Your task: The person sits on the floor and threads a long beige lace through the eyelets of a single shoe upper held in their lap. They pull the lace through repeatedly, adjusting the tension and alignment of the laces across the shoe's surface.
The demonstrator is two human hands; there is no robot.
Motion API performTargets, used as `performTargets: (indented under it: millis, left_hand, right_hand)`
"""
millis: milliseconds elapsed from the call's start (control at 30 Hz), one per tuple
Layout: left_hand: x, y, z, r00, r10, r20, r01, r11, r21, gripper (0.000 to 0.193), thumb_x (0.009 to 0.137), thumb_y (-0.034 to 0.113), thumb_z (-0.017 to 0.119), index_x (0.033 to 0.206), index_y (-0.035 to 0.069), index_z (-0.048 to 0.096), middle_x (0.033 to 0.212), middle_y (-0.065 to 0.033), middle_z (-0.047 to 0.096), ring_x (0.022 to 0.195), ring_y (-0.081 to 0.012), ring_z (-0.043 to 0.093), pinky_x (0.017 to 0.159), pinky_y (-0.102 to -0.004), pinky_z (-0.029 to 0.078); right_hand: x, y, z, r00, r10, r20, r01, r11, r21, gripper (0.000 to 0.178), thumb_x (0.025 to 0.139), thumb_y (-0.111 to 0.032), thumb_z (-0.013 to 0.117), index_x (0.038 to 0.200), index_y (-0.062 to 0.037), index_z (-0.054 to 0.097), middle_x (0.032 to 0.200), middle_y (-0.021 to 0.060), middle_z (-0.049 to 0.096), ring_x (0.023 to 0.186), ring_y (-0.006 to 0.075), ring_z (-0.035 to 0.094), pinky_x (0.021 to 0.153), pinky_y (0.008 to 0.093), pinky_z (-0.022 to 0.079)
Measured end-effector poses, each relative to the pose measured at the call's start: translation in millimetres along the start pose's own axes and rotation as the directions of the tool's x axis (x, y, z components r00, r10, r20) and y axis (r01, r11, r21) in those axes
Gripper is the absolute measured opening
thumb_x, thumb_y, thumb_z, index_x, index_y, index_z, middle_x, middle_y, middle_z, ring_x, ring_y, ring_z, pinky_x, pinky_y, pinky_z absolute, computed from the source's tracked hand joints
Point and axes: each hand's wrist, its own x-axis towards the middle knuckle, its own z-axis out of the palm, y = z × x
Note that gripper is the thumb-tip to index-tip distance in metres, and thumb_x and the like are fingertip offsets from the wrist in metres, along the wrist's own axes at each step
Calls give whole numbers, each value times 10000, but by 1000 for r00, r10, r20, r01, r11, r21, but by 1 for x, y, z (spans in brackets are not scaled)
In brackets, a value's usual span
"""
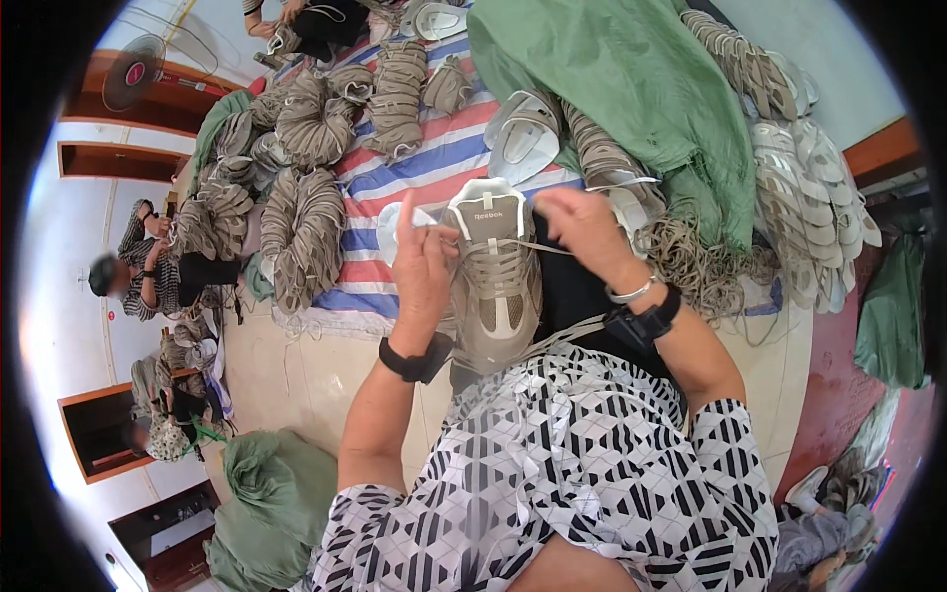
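Note:
A taupe shoe upper [501,306] with white edging lies on my lap, its tongue pointing away from me. Pale shoelace [496,266] crosses its front in several rows, and a loose length of lace [567,338] trails over my lap to the right. My left hand [424,264] is at the upper's left edge, index finger pointing up and the other fingers curled against the side; what they pinch is hidden. To the right of the tongue, my right hand [589,234] is closed in a pinch, with a strand of lace running from the upper toward it.
Bundled uppers [304,237] stand on a striped sheet [370,183] ahead and left. A green cloth [612,79] covers more stacks, beside tangled laces [691,261]. Further stacked uppers [804,207] are at right. A green sack [271,493] sits lower left. Other people [148,261] work at left.

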Motion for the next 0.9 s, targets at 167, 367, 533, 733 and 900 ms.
performTargets:
  millis: [167,367,533,733,900]
  left_hand:
    - [-9,-24,-15,923,-376,84,373,927,46,231,975,238,489,949,24,571,540,4,518,391,-49,412,406,-192,328]
    - [-5,-30,-37,955,-293,58,298,923,-243,260,948,176,418,1039,-11,575,610,18,455,496,-52,352,472,-198,296]
    - [-5,-27,-26,945,-308,115,324,929,-181,246,969,125,408,1115,-33,528,761,-33,600,613,-64,490,548,-198,391]
    - [-10,-16,-32,941,-300,157,327,924,-199,248,991,159,457,1162,-1,538,816,-62,641,601,-71,538,553,-213,459]
    - [-16,-17,-25,980,-156,127,176,970,-167,234,982,183,490,1107,12,588,716,-28,628,493,-58,480,490,-193,407]
  right_hand:
    - [-8,-11,16,996,89,14,-89,996,-24,103,874,-95,559,885,6,576,701,108,638,640,179,641,600,323,505]
    - [-18,-10,11,999,20,45,-19,1000,-19,72,883,-40,528,909,17,564,725,105,652,670,151,648,630,281,524]
    - [-22,-11,14,987,148,68,-152,987,60,57,873,-38,546,891,9,572,733,107,653,640,155,649,602,283,519]
    - [-19,-2,17,994,99,41,-94,988,-121,65,861,-66,591,881,-4,587,752,68,632,644,143,603,595,263,492]
    - [-21,4,21,913,-408,15,373,817,-441,72,837,-94,600,846,-24,588,734,128,633,650,287,629,588,347,501]
